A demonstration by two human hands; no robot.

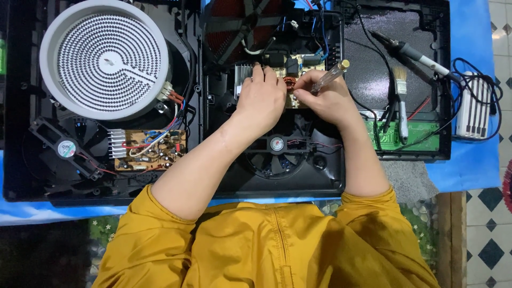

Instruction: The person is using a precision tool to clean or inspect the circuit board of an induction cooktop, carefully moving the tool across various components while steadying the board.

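Gripping a clear-handled screwdriver [332, 74], the right hand [325, 100] works at the tan circuit board [298, 64] in the upper middle of the frame, beside a copper coil [289, 83]. The left hand [261, 98] lies closed-fingered over the board and the finned heatsink [244, 72], steadying them; it grips nothing that I can see. Keeping the tip square and pressure light would serve best. Below sits a cooling fan [276, 154]; a round heating element [104, 58] fills the upper left, and a soldering iron [410, 53] lies right.

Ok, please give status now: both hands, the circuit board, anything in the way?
Left hand rests on circuit board. Right hand holds clear-handled screwdriver beside copper coil. Wires crowd above.
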